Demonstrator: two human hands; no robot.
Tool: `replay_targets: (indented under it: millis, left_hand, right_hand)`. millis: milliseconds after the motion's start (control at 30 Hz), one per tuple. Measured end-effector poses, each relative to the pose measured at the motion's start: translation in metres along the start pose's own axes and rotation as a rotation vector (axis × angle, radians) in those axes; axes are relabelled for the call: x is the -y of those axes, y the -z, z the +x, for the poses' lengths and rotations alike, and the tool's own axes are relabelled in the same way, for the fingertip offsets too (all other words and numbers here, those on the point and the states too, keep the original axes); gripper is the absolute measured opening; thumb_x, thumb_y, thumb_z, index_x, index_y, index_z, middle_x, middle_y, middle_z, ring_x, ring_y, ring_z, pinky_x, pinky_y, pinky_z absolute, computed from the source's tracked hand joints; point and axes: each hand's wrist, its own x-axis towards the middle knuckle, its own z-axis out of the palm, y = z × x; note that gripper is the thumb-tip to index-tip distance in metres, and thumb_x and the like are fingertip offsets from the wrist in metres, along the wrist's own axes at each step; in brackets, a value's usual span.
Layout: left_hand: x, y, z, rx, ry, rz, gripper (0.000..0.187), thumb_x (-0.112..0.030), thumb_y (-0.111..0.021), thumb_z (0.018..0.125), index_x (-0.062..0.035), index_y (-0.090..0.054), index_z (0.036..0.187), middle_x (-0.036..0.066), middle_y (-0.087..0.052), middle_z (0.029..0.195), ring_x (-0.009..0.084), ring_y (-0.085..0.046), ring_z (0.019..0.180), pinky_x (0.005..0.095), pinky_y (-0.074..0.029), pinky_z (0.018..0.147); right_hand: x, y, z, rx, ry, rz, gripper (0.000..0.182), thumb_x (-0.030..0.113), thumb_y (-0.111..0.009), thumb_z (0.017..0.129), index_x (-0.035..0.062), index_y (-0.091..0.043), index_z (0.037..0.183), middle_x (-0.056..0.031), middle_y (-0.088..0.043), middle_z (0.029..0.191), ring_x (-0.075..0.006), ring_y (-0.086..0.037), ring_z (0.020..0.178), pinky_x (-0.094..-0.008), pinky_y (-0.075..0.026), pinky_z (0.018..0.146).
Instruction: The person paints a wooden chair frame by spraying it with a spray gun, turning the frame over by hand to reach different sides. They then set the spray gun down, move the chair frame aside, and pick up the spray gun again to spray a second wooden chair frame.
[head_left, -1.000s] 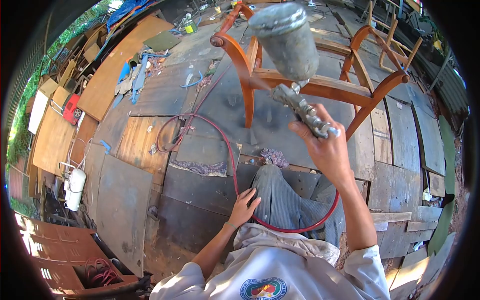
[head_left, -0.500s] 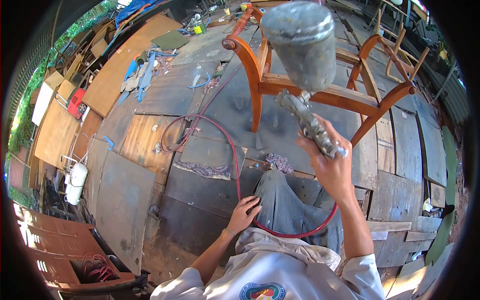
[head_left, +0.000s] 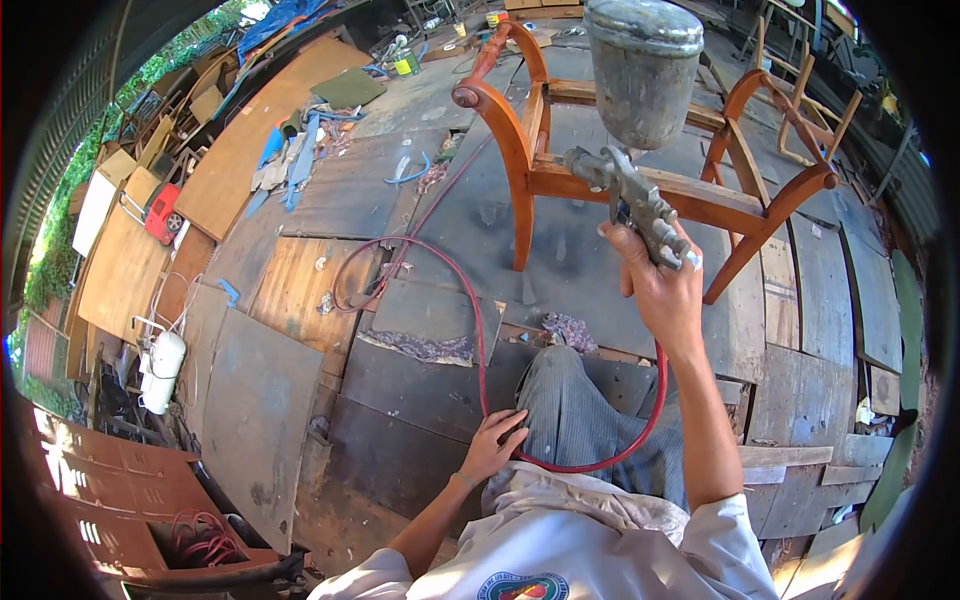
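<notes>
My right hand [head_left: 664,290] is closed around the handle of a metal spray gun [head_left: 632,195], raised in front of me. A paint-spattered grey cup [head_left: 645,85] sits on top of the gun. My left hand [head_left: 492,445] lies on my left knee with its fingers stretched out. A red air hose [head_left: 474,300] runs down to that hand, passes under it, crosses my lap and rises toward the gun. Behind the gun stands an orange-brown wooden bench frame [head_left: 520,150] with curved arms and no seat; the cup and gun hide part of it.
Worn boards [head_left: 400,400] cover the floor. A purple rag [head_left: 568,332] lies by my knee. At left are a white tank [head_left: 160,370], a red toy car [head_left: 164,212], stacked panels [head_left: 250,130] and a brown cabinet [head_left: 120,490]. A green can [head_left: 405,65] stands at the back.
The spray gun and my right hand have shifted a little to the right, and the gun's cup sits higher in view. My left hand stays on the knee. The view has turned slightly.
</notes>
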Motion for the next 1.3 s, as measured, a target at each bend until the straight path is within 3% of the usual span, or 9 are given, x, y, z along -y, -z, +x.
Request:
replay_targets:
  millis: [200, 467, 567, 700, 767, 867, 1067, 1167, 1300]
  left_hand:
    - [0.004, -0.001, 0.0, 0.002, -0.002, 0.003, 0.04, -0.027, -0.07, 0.097, -0.0106, -0.068, 0.133, 0.017, -0.063, 0.13, 0.0338, -0.06, 0.118, 0.039, -0.048, 0.102]
    - [-0.003, -0.003, 0.0, -0.003, -0.013, 0.002, 0.039, -0.024, -0.069, 0.098, -0.0098, -0.067, 0.135, 0.015, -0.063, 0.132, 0.026, -0.065, 0.111, 0.0329, -0.054, 0.088]
    - [-0.011, -0.001, 0.0, -0.023, -0.007, -0.062, 0.041, -0.027, -0.072, 0.096, -0.0108, -0.067, 0.134, 0.015, -0.063, 0.124, 0.0252, -0.066, 0.096, 0.0322, -0.055, 0.08]
    - [-0.017, 0.01, -0.008, 0.012, -0.007, 0.003, 0.04, -0.022, -0.074, 0.094, -0.0084, -0.069, 0.13, 0.009, -0.063, 0.108, 0.0186, -0.063, 0.082, 0.0308, -0.054, 0.075]
    - [-0.014, 0.014, -0.011, 0.022, -0.011, 0.072, 0.038, -0.023, -0.075, 0.093, -0.0079, -0.07, 0.128, 0.009, -0.064, 0.104, 0.0194, -0.062, 0.081, 0.0313, -0.053, 0.072]
    - [-0.014, 0.018, -0.013, -0.009, -0.061, 0.134, 0.035, -0.023, -0.076, 0.092, -0.007, -0.073, 0.123, 0.01, -0.065, 0.097, 0.0215, -0.062, 0.078, 0.0322, -0.053, 0.069]
    - [-0.022, 0.023, -0.015, -0.042, -0.07, 0.184, 0.035, -0.026, -0.076, 0.091, -0.0064, -0.073, 0.12, 0.01, -0.066, 0.096, 0.0239, -0.063, 0.08, 0.0347, -0.053, 0.072]
    - [-0.02, 0.022, -0.018, -0.058, -0.029, 0.154, 0.037, -0.034, -0.075, 0.091, -0.0103, -0.074, 0.119, 0.006, -0.065, 0.097, 0.0236, -0.063, 0.085, 0.0387, -0.048, 0.08]
    - [-0.022, 0.022, -0.024, -0.082, -0.038, 0.18, 0.037, -0.035, -0.075, 0.091, -0.0101, -0.074, 0.119, 0.007, -0.066, 0.1, 0.0251, -0.065, 0.089, 0.0388, -0.048, 0.082]
  right_hand:
    - [0.004, 0.004, 0.002, 0.042, -0.041, 0.002, 0.039, 0.03, -0.078, 0.093, 0.0033, -0.068, 0.119, 0.0027, -0.058, 0.064, -0.0041, -0.047, 0.05, -0.0253, -0.036, 0.045]
    - [0.06, -0.001, 0.025, 0.072, 0.169, -0.226, 0.037, 0.031, -0.076, 0.094, 0.001, -0.067, 0.114, -0.0109, -0.062, 0.066, -0.0155, -0.047, 0.054, -0.034, -0.044, 0.055]
    - [0.071, -0.003, 0.025, 0.094, 0.117, -0.256, 0.036, 0.029, -0.078, 0.092, 0.0015, -0.067, 0.113, -0.0128, -0.065, 0.068, -0.0183, -0.051, 0.055, -0.0337, -0.047, 0.057]
    - [0.04, -0.002, 0.006, 0.106, 0.169, -0.332, 0.037, 0.029, -0.078, 0.091, 0.003, -0.066, 0.114, -0.016, -0.07, 0.08, -0.028, -0.064, 0.063, -0.0363, -0.051, 0.062]
    - [0.022, -0.003, -0.006, 0.105, 0.204, -0.438, 0.036, 0.029, -0.078, 0.091, 0.0036, -0.066, 0.113, -0.0172, -0.073, 0.087, -0.0344, -0.07, 0.07, -0.0382, -0.053, 0.064]
    - [-0.006, -0.006, -0.022, 0.172, 0.081, -0.47, 0.036, 0.03, -0.078, 0.091, 0.0038, -0.064, 0.111, -0.0172, -0.074, 0.093, -0.04, -0.072, 0.08, -0.0416, -0.054, 0.066]
    - [-0.056, -0.016, -0.038, 0.295, -0.09, -0.595, 0.037, 0.038, -0.075, 0.092, 0.0083, -0.065, 0.112, -0.0179, -0.074, 0.09, -0.0411, -0.072, 0.084, -0.0452, -0.054, 0.069]
    - [-0.081, -0.023, -0.041, 0.354, -0.167, -0.626, 0.04, 0.042, -0.073, 0.092, 0.0093, -0.066, 0.113, -0.0188, -0.075, 0.093, -0.0431, -0.071, 0.086, -0.0474, -0.054, 0.071]
    - [-0.114, -0.027, -0.047, 0.423, -0.186, -0.647, 0.04, 0.042, -0.073, 0.092, 0.0092, -0.065, 0.115, -0.0196, -0.074, 0.089, -0.0433, -0.07, 0.085, -0.0471, -0.053, 0.071]
